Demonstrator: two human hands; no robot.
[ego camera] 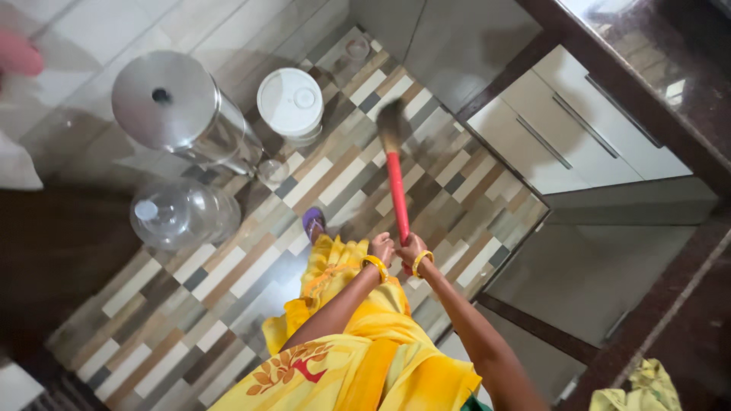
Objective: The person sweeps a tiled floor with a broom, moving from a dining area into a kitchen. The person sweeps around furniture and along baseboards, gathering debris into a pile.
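I look straight down at a floor of striped multicolour tiles [228, 266]. A broom with a red handle [397, 186] and a dark brush head [391, 125] stands on the tiles in front of me. My left hand [381, 247] and my right hand [411, 247] sit side by side at the top of the handle, both closed around it. Each wrist carries a yellow bangle. My yellow garment [358, 342] fills the lower middle, and a purple sandal [313, 222] shows just beyond it.
A tall steel container with a lid [171, 106] stands at the upper left, a white lidded bucket [290, 103] beside it, and a clear water jug [175, 213] nearer me. Cabinet drawers [571, 129] under a dark counter [655, 68] run along the right. A yellow-green cloth [647, 388] lies at the lower right.
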